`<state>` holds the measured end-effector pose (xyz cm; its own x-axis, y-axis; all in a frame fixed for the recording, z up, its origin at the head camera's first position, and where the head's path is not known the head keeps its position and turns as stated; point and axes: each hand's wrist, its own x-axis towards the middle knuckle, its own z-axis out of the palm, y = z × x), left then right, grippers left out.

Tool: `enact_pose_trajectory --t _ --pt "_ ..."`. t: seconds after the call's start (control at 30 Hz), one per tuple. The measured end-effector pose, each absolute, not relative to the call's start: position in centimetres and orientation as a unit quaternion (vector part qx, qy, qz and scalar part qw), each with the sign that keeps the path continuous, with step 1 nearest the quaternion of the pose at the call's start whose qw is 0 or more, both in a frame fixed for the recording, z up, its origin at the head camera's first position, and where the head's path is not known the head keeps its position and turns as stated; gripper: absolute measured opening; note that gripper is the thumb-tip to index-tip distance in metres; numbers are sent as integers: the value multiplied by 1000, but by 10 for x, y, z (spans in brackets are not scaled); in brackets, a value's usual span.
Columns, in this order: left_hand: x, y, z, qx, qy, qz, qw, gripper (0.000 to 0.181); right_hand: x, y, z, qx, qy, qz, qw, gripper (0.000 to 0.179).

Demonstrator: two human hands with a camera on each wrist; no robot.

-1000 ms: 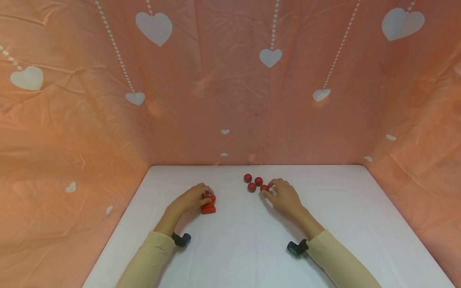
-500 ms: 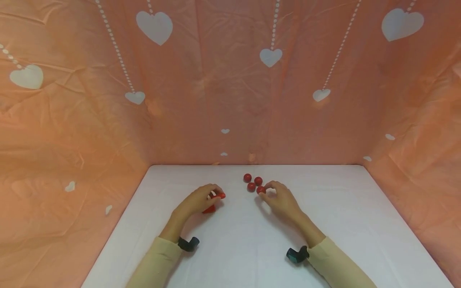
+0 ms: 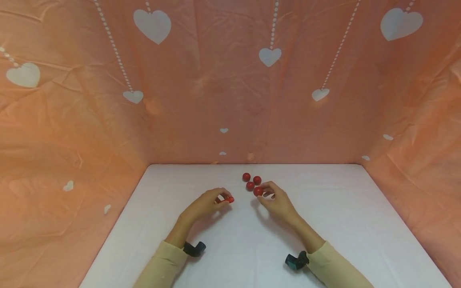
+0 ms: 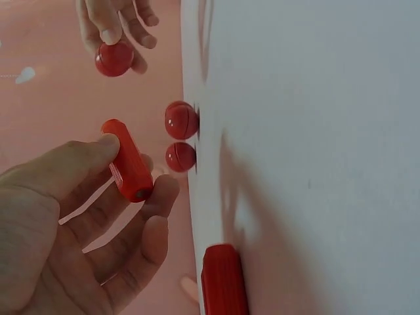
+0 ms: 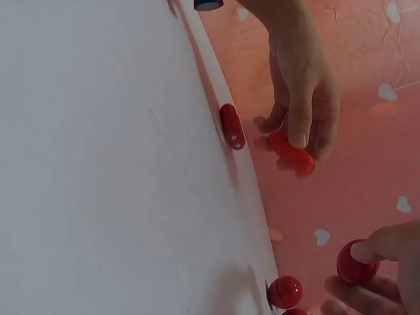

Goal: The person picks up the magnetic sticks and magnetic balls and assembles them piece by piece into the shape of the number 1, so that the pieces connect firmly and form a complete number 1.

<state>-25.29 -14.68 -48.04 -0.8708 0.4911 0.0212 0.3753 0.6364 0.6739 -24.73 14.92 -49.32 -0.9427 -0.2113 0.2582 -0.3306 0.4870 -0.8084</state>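
Note:
My left hand [image 3: 207, 203] pinches a short red ribbed bar [image 4: 128, 161] between thumb and fingers, raised over the white table. A second red bar [image 4: 224, 281] lies on the table below that hand; in the head view the hand hides it. To the right, my right hand [image 3: 279, 202] grips a glossy red ball [image 3: 258, 191] with its thumb and fingertips, as the right wrist view also shows. Three more red balls [image 3: 250, 186] sit grouped on the table just beyond it. A thin seam runs round one ball [image 5: 286, 292].
The white cloth-covered table [image 3: 234, 248] spreads out in front of both arms. An orange sheet [image 3: 230, 100] printed with pale hearts encloses its back and sides. A small dark camera sits on the left wrist [image 3: 194, 249] and another on the right wrist [image 3: 297, 261].
My left hand has lifted one red bar off the others and carried it right. The right hand has drawn its ball slightly left and nearer to me. The other balls keep their places.

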Motion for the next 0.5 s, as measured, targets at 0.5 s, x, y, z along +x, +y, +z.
enact_pose_trajectory --t 0.5 --pt "-247 -132 -482 273 882 376 81 25 -243 147 -499 233 -829 505 62 43"
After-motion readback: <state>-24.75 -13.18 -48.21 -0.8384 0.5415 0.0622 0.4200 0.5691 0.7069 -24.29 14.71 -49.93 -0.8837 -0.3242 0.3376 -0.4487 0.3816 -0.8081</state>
